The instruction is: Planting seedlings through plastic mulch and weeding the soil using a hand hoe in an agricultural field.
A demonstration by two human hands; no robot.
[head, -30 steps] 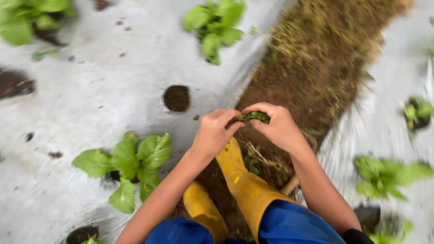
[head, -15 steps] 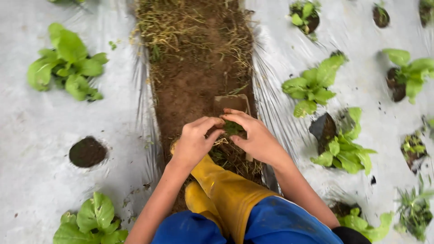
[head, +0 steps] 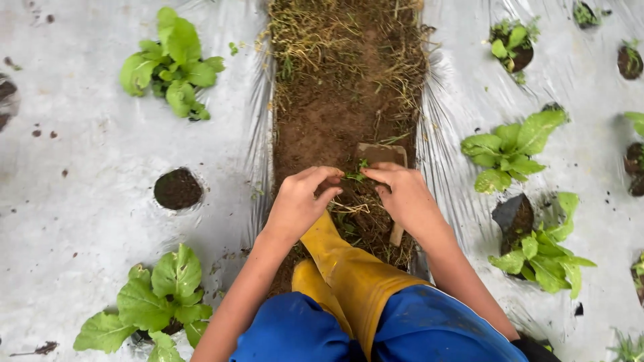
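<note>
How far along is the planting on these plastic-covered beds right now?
Done: leafy plants already grow in several holes of the plastic sheet. In hand: the left hand and right hand pinch a small green seedling over the soil path. Left: one hole beside the left hand shows only bare soil.

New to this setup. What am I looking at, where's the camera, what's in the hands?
No machine here: a person works with bare hands, filmed by a head-worn camera looking down. The left hand and right hand pinch a small green seedling between their fingertips over a strip of bare soil. A wooden tool lies on the soil under the right hand. Silver plastic sheeting covers both sides, with leafy plants in holes and one unplanted hole. Yellow boots show below.
</note>
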